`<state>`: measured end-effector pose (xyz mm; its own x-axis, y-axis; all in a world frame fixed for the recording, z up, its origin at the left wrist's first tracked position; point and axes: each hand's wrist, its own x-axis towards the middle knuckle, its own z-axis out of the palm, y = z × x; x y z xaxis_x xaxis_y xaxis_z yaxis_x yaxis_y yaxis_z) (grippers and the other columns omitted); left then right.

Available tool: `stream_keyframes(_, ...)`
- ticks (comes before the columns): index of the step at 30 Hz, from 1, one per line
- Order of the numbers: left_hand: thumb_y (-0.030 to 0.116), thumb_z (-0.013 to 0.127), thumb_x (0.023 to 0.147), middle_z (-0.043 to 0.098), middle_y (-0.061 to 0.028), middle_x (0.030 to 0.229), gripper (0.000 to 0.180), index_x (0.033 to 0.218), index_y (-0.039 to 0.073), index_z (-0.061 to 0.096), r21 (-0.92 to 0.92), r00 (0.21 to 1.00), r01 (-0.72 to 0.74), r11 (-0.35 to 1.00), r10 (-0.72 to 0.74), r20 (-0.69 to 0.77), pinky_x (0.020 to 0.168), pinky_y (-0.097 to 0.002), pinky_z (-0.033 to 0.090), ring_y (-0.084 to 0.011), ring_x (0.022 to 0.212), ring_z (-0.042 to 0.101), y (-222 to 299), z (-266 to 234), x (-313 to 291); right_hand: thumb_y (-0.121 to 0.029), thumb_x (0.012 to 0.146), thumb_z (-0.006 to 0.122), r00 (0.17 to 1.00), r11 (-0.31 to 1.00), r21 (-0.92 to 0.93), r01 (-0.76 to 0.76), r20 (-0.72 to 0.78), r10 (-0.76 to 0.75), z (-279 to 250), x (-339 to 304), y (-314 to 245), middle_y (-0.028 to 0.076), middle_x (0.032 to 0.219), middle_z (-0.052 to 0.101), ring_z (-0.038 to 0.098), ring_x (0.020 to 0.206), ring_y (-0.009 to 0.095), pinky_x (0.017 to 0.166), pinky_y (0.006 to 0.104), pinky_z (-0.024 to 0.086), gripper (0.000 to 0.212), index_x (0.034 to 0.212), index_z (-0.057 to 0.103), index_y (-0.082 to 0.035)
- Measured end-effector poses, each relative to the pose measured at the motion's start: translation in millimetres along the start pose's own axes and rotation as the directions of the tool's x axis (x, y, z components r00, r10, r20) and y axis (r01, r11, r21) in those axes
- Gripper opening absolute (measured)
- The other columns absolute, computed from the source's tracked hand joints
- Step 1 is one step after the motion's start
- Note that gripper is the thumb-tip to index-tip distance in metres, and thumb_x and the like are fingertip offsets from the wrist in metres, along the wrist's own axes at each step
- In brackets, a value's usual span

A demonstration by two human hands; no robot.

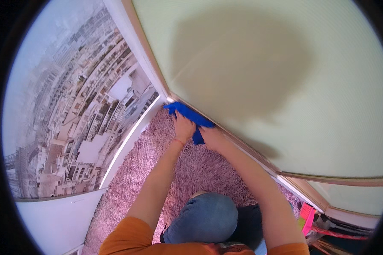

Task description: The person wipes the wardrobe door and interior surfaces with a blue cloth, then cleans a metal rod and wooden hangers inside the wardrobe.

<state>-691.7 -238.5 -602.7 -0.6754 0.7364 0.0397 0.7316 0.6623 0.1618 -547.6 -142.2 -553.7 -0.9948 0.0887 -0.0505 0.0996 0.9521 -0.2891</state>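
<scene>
A bright blue cloth [196,117] lies bunched along the base of the pale green panel [336,97], close to the corner. My left hand [184,128] presses its fingers into the cloth near its left end, with a thin band around the wrist. Just to the right, my right hand [211,137] grips the cloth's lower right part, its fingertips partly hidden by the fabric. One fold of the cloth hangs down between the two hands onto the shaggy pinkish carpet [204,170].
At the left stands a wall or panel with a city picture [85,110] and a white border. A wooden frame strip [251,151] edges the green panel. My bent knee [208,216] in jeans rests over the carpet. A pink brush-like thing [308,217] is at lower right.
</scene>
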Motion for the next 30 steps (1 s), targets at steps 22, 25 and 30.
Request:
stream_keyframes(22, 0.046, 0.06, 0.078, 0.047, -0.0306, 0.112, 0.051, 0.1, 0.0, 0.055, -0.094, 0.38, -0.719, 0.688, 0.277, -0.883, 0.085, -0.0663, 0.027, -0.0444, 0.092, 0.043, 276.9, -240.8, -54.1, -0.036, 0.078, 0.073, 0.77, 0.833, -0.354, -0.425, -0.625, 0.127, -268.4, -300.3, -57.4, 0.016, 0.104, 0.059, 0.058, 0.097, 0.033, 0.085, 0.0457, 0.047, 0.052, 0.113, 0.059, 0.0)
stream_keyframes(25, 0.051, 0.061, 0.078, 0.048, -0.024, 0.131, 0.052, 0.106, 0.008, 0.063, 0.031, 0.227, -0.709, 0.704, 0.269, -0.936, 0.091, -0.0673, 0.025, -0.0506, 0.111, 0.043, 316.7, -357.2, -48.8, -0.041, 0.081, 0.07, 0.542, 0.672, -0.427, -0.606, -0.839, -0.045, -348.6, -297.4, -68.0, 0.017, 0.097, 0.059, 0.058, 0.089, 0.034, 0.081, 0.0483, 0.047, 0.055, 0.113, 0.058, 0.002)
stream_keyframes(30, 0.039, 0.06, 0.086, 0.033, -0.0191, 0.151, 0.062, 0.14, 0.013, 0.047, 0.262, -0.286, -0.676, 0.689, 0.082, -0.955, 0.107, -0.0607, 0.02, -0.0484, 0.137, 0.026, 379.7, -478.3, -22.3, -0.014, 0.088, 0.062, 0.152, 0.586, -0.335, -0.738, -0.928, -0.339, -456.1, -288.6, -64.4, 0.029, 0.139, 0.042, 0.042, 0.128, 0.045, 0.109, 0.0541, 0.028, 0.059, 0.14, 0.04, 0.001)
